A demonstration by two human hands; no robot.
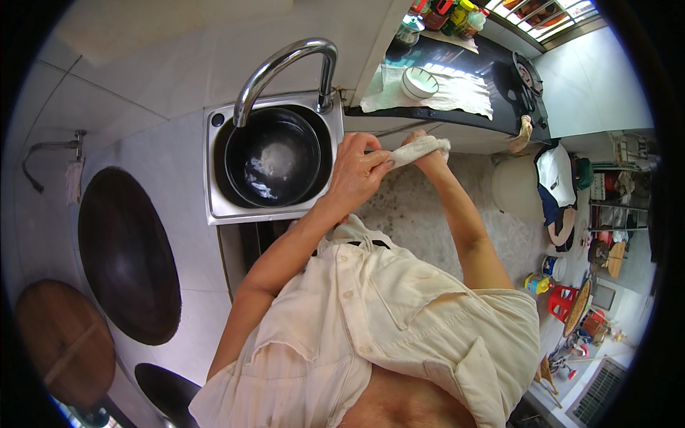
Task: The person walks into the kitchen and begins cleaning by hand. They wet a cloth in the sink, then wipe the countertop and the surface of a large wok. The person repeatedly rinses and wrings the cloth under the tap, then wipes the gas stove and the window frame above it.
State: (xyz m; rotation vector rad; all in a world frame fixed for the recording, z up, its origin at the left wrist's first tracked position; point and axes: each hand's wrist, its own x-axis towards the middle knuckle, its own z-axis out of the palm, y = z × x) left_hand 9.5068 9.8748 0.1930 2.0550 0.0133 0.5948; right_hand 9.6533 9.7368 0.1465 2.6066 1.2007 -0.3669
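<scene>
My left hand [357, 168] holds one end of a rolled white cloth [411, 152] between thumb and fingers, just right of the sink. The cloth lies across my right hand [421, 143] near the wrist, its other end sticking out to the right. Most of that hand's fingers are hidden, so its grip cannot be made out. Left of both hands, a dark round basin [281, 155] with a wet, shiny inside sits in the stainless steel sink [273, 215]. A curved chrome faucet [283, 59] arches over it.
Beyond my right hand, a white bowl [420, 83] stands on a cloth on the dark counter [455, 53], near bottles [460, 18] and a gas burner [527, 75]. A large dark wok [130, 255] leans at the left, beside a round wooden board [67, 342]. A red stool [562, 302] stands lower right.
</scene>
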